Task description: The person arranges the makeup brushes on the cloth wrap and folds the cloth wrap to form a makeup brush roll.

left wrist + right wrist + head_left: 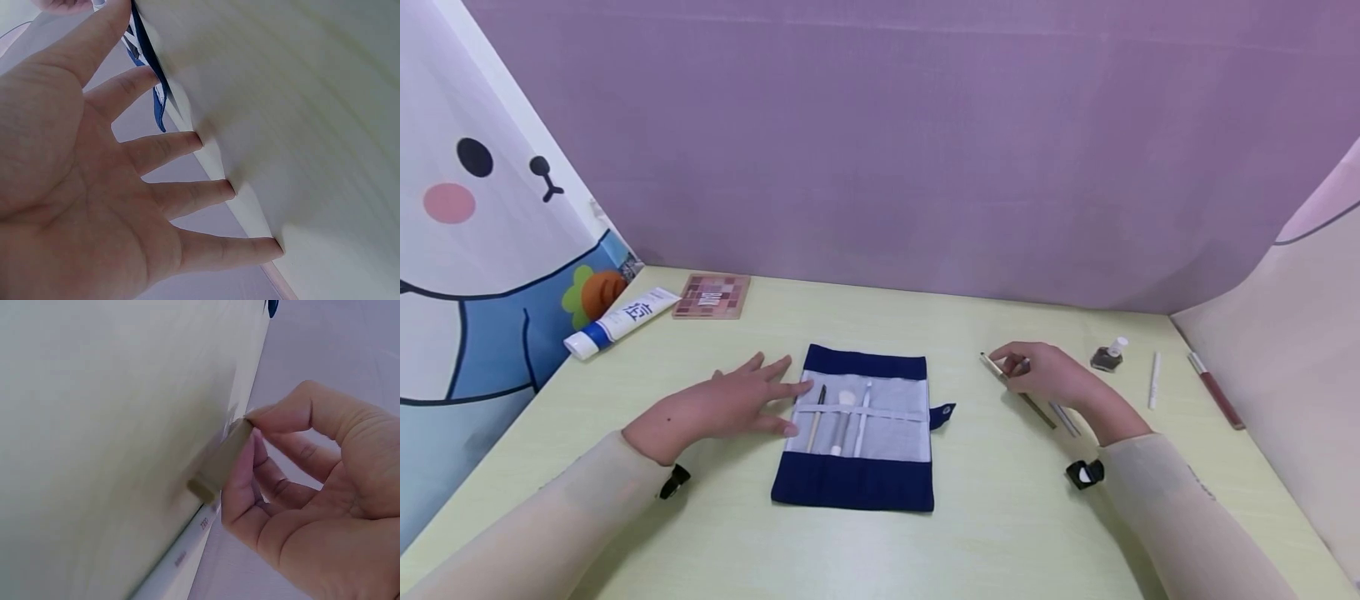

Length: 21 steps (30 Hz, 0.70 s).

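Right hand (1047, 372) pinches brown stick (1037, 409) – probably best lifted clear of pale pen (1065, 419) – left hand (726, 406), fingers apart, should steady pouch (853, 482) at 9 o'clock

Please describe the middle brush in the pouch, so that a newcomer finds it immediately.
On the pale table, find the open navy-and-grey pouch. Across its light strap, the brush lies between a dark-tipped stick and a white stick. Its wide, pale head sets it apart from these thinner neighbours.
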Available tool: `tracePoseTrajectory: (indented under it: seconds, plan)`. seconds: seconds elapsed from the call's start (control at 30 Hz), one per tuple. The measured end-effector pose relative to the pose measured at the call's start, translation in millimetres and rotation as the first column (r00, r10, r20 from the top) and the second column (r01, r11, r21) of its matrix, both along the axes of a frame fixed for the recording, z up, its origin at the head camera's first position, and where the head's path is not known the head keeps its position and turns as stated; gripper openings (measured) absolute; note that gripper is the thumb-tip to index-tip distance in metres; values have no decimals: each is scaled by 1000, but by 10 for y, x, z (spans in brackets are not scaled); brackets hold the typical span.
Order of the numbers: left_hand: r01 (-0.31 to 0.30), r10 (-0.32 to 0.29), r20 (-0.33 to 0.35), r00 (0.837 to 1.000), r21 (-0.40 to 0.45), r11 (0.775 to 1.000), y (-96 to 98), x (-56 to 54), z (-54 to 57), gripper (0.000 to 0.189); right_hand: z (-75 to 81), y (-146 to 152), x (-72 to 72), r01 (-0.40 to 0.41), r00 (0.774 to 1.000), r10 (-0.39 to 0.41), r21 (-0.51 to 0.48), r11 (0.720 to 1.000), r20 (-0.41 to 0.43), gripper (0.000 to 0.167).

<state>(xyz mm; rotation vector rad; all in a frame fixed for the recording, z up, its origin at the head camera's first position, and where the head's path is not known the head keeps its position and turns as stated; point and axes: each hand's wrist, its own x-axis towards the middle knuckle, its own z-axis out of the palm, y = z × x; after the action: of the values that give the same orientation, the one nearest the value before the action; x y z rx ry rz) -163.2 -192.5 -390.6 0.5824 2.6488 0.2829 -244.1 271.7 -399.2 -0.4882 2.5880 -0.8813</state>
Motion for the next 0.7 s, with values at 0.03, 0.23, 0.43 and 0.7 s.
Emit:
tracePoseTrajectory:
  seconds: [0.03, 0.23, 0.43, 0.7]
  plan:
    - [2, -2, -1, 1000, 0, 1000, 0, 2, 2, 75, 2, -1, 1, -3, 1000, 3, -12, 1000, 9, 52]
    - [6, -6, -1, 1000, 3, 1000, 1, 11, 12, 74, 6, -2, -14, -7, 999, 10, -80, 997, 38, 54]
    - [5, -5, 2, 1000, 2, 1000, 0, 15, 8, 75, 62, -4, -41, -13, 999, 20, -165, 986, 42, 54]
    - [1, -1, 5, 1000, -8, 1000, -6, 2, 7, 74, 198, -202, -65, 34, 996, -3, -360, 932, 86, 55]
